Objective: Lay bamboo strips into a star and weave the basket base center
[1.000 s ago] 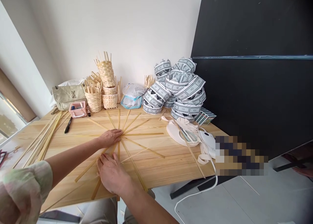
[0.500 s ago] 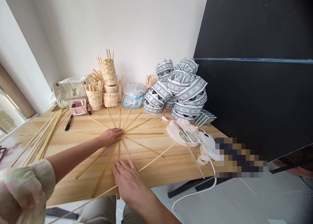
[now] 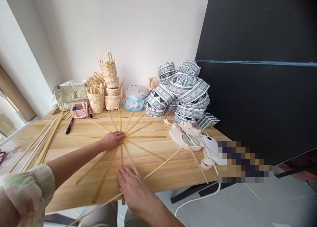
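Note:
Flat bamboo strips [image 3: 146, 149] lie crossed in a star on the wooden table. My left hand [image 3: 113, 140] rests flat over the centre where they cross, covering it, fingers pointing right. Near the table's front edge, my right hand [image 3: 131, 184] lies palm down with its fingers extended, over the strip that points toward me. A thin pale strip [image 3: 163, 162] passes under my right hand, from the right side of the table to below the front edge at the left. Whether the right fingers pinch it is hidden.
Woven baskets [image 3: 96, 101], a beige bag [image 3: 71, 96] and a pink box [image 3: 79, 110] stand at the back. Patterned rolls [image 3: 182, 85] are piled at the back right. Scissors lie on a ribbon roll [image 3: 175, 137] beside a white device [image 3: 210, 144]. Loose strips [image 3: 47, 144] and a black pen [image 3: 69, 126] lie left.
My right hand has shifted slightly right and toward the front edge, and the thin pale strip has moved right with it. My left hand stays on the centre.

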Available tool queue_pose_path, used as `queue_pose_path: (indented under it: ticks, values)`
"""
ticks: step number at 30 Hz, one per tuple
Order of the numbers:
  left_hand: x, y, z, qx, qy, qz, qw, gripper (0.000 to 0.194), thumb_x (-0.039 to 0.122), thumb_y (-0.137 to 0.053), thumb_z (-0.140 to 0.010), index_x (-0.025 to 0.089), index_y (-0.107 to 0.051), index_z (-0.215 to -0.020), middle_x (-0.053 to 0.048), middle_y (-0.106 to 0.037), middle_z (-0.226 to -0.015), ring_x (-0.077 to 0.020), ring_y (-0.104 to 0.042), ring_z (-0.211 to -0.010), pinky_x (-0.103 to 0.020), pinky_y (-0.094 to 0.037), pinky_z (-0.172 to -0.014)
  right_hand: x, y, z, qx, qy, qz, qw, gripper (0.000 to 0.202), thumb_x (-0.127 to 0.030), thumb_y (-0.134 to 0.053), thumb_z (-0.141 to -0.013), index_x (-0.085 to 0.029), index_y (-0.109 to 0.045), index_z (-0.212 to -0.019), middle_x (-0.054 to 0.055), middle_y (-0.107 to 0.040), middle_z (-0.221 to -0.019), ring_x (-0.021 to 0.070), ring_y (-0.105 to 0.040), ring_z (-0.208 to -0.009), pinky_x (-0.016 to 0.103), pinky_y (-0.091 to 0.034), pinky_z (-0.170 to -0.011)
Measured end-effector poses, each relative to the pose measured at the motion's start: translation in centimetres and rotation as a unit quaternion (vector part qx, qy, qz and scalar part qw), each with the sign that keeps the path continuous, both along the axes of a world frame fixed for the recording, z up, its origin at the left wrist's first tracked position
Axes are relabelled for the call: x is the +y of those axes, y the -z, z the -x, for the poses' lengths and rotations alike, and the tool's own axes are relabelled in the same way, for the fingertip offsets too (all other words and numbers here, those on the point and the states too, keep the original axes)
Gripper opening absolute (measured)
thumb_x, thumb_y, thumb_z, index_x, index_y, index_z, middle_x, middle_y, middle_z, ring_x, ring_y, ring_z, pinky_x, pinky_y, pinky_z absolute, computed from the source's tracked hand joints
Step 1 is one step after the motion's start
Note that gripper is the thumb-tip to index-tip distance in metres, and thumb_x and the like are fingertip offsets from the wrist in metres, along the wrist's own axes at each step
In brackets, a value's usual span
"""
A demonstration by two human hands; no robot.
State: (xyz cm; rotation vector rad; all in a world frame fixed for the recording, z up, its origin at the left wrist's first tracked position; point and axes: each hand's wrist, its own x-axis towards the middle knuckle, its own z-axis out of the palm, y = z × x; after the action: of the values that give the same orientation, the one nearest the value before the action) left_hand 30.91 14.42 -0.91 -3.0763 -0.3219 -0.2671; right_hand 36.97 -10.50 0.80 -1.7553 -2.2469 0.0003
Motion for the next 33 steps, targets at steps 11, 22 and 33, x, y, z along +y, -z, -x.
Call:
queue_pose_path:
  ticks: [11, 22, 33]
  values:
    - [-0.2, 0.1, -0.1, -0.006, -0.004, -0.007, 1.000, 0.040, 0.033, -0.035, -0.087, 0.018, -0.045, -0.123, -0.006, -0.049, -0.126, -0.0194, -0.043, -0.115, -0.032, -0.034, -0.099, 0.2, 0.4, -0.1, -0.001, 0.025, -0.008, 1.000, 0.036, -0.018, -0.040, -0.083, -0.009, -0.046, -0.118, 0.012, -0.052, -0.119, 0.0217, -0.044, -0.111, 0.040, -0.032, -0.097]
    - [-0.8, -1.0, 0.2, 0.014, -0.006, 0.002, 1.000, 0.040, 0.033, -0.033, -0.088, 0.018, -0.043, -0.124, -0.007, -0.046, -0.128, -0.0195, -0.041, -0.118, -0.034, -0.034, -0.098, 1.2, -9.4, -4.2, -0.019, 0.263, 0.180, 0.948, 0.043, -0.002, -0.031, -0.077, -0.008, -0.050, -0.114, 0.018, -0.056, -0.111, 0.0258, -0.055, -0.098, 0.036, -0.044, -0.078]
    - [-1.8, -2.2, 0.0, 0.036, -0.027, 0.012, 0.999, 0.040, 0.029, -0.036, -0.087, 0.014, -0.044, -0.123, -0.007, -0.047, -0.127, -0.0215, -0.042, -0.117, -0.034, -0.033, -0.099, 13.2, -4.9, -10.6, -0.030, 0.218, 0.165, 0.962, 0.039, -0.002, -0.036, -0.078, -0.014, -0.052, -0.111, 0.010, -0.048, -0.123, 0.0176, -0.037, -0.119, 0.027, -0.033, -0.092]
